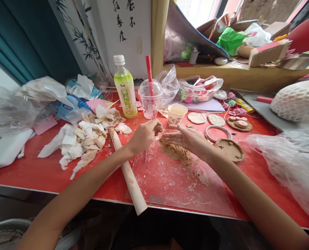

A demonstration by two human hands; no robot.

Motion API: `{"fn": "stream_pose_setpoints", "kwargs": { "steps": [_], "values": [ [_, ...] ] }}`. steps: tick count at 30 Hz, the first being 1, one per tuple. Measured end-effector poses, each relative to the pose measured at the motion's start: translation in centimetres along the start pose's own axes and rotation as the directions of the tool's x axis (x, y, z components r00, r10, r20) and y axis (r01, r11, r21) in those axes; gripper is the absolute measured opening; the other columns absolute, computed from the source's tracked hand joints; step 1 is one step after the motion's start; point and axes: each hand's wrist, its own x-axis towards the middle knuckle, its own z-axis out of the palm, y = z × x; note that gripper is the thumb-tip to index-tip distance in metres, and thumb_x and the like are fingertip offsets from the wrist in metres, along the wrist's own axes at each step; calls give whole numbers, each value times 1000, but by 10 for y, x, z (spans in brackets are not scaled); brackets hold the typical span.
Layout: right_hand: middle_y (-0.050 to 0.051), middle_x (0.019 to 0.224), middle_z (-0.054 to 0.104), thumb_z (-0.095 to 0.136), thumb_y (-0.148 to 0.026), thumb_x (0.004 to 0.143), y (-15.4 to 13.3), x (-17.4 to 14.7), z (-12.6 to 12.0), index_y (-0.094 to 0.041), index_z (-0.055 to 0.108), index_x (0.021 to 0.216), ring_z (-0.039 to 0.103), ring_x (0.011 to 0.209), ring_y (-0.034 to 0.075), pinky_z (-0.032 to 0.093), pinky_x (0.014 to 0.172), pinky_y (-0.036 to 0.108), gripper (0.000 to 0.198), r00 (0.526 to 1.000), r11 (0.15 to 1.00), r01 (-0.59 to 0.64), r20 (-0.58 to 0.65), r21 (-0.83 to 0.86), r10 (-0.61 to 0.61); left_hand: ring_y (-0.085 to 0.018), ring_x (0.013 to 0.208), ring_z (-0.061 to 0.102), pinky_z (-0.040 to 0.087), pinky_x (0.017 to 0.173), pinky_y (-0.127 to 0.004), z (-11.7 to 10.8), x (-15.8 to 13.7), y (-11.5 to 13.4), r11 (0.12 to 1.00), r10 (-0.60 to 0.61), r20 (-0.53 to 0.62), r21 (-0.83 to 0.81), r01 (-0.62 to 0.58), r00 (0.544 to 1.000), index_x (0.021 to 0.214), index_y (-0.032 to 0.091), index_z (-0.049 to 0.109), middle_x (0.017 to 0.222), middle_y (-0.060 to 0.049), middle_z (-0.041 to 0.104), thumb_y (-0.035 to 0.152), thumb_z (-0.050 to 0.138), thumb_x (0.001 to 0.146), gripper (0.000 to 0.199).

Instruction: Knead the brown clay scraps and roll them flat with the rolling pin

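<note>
Clock read from the brown clay crumbs (pixel 179 153), which lie in a loose heap on the clear sheet (pixel 167 189), on the red table (pixel 113 185). L hand (pixel 144 137) at 10 o'clock, fingers curled in twd the palm; something brown shows at the fingertips, but can't tell if it's a pinched bit of clay or just smears. R hand (pixel 185 136) at 12, approx. over the heap's far edge, fingers straight & pressed together, pointing to 9, i.e. at the L hand (hands near each other, a small gap btwn). Can't tell if the R hand touches the crumbs.

Wooden roller (pixel 130 178) at 8–9, slanting, near end poking past the table edge. Crumpled tissues (pixel 84 139) at 9. Bottle (pixel 125 92) w/ green-yellow drink plus clear cup (pixel 149 100) w/ red straw, both upright at 11. Paper cup (pixel 177 116) at 12, just beyond the R hand. Two pale clay discs (pixel 197 118) at 1, ring (pixel 218 126) at 2, shallow clay dish (pixel 228 151) at 3.
</note>
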Motion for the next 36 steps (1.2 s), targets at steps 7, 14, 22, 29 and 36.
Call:
{"fn": "stream_pose_setpoints", "kwargs": {
  "steps": [7, 14, 22, 29, 36],
  "values": [
    [13, 101, 69, 28, -47, 95, -3, 1, -3, -15, 49, 122, 66, 94, 16, 51, 89, 33, 47, 999, 999, -33, -12, -14, 32, -13, 88, 54, 46, 79, -27, 2, 5, 0, 984, -132, 57, -116, 138, 990, 114, 19, 45, 100, -5, 56, 26, 50, 85, 30],
    [11, 89, 70, 28, -46, 95, -7, 0, -4, -14, 55, 115, 67, 82, 15, 52, 82, 30, 46, 998, 999, -24, -58, -40, 21, -12, 76, 56, 45, 71, -26, 2, 2, 3, 994, -86, 1, 70, 85, 996, 89, 18, 50, 85, -4, 61, 14, 36, 87, 14],
    [4, 70, 61, 36, -41, 92, -4, 2, -10, -14, 60, 102, 60, 61, 12, 52, 65, 25, 38, 972, 993, 70, -216, -97, -89, -16, 93, 59, 46, 81, -30, 8, 0, -12, 978, 25, 174, 199, -60, 984, 102, 15, 54, 100, -7, 64, 5, 35, 82, 29],
    [3, 68, 57, 38, -39, 91, -3, 3, -12, -15, 59, 95, 55, 59, 11, 49, 60, 23, 33, 967, 994, 57, -243, -94, -78, -18, 117, 49, 38, 99, -36, 13, 0, -15, 948, 143, 431, 198, -248, 891, 123, 19, 50, 124, -9, 55, 18, 46, 88, 35],
    [0, 65, 55, 39, -37, 91, -3, 2, -11, -15, 59, 90, 54, 56, 9, 46, 57, 21, 30, 966, 999, 46, -254, -13, -47, -18, 96, 55, 43, 86, -33, 12, -3, -14, 841, 202, 384, 403, -361, 901, 116, 18, 57, 104, -8, 61, 7, 38, 87, 36]
  ]
}}
